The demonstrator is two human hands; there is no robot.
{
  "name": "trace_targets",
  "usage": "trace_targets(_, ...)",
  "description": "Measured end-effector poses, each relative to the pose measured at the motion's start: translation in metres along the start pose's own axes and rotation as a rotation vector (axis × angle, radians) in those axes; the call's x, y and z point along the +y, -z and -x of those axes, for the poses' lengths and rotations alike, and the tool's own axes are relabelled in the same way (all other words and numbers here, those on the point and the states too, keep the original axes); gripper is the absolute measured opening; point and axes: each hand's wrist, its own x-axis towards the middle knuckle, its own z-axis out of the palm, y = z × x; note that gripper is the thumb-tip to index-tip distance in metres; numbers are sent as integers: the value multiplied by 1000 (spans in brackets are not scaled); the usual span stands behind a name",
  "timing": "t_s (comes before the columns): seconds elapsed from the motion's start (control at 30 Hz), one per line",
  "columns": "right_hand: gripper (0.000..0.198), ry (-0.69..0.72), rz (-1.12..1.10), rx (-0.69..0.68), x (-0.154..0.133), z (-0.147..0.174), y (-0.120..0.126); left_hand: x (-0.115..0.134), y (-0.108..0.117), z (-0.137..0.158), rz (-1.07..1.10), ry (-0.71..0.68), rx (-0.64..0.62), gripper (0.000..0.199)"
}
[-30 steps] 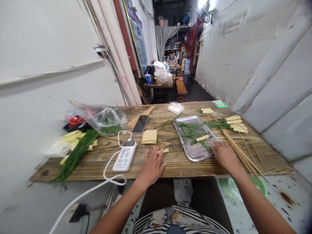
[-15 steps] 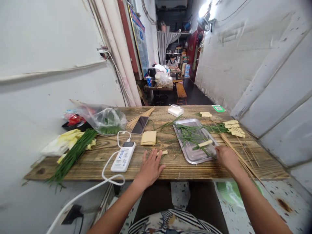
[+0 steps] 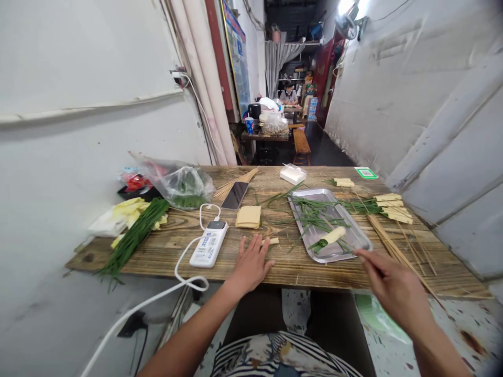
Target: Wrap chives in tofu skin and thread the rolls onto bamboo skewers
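No words are readable; the near-left power bank [image 3: 208, 246] bears blurred print, the far-right green card [image 3: 366, 173] a square code.

A yellowish roll [image 3: 334, 235], green inside, slants over the tray [image 3: 351, 225]; another roll [image 3: 274, 241] lies left.

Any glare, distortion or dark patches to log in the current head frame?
All in the head view: the bright white lamp above the grey wall-mounted fan is blown out; wide-angle distortion stretches the brown wooden table toward its ends; the upper-right corner darkens; the rectangular silver metal tray shows a soft sheen.
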Motion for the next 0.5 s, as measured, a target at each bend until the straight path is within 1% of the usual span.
trace_targets(0.07,27,-18,-178,-12,-24,8,-27,0,3,0,-1,0,-15,56)
trace_targets(0.13,28,-49,-294,-51,-43,17,-59,-2,6,0,2,-8,-40,52)
trace_targets(0.2,30,-78,-350,-74,-57,25,-87,-4,8,0,14,-26,-59,49)
trace_targets(0.27,33,-93,-362,-95,-65,33,-109,-8,9,-1,16,-49,-60,49)
trace_targets(0.37,34,-85,-347,-123,-69,43,-124,-14,7,-3,9,-79,-51,54)
trace_targets(0.5,36,-86,-318,-164,-71,48,-128,-19,5,-7,36,-83,-79,56)
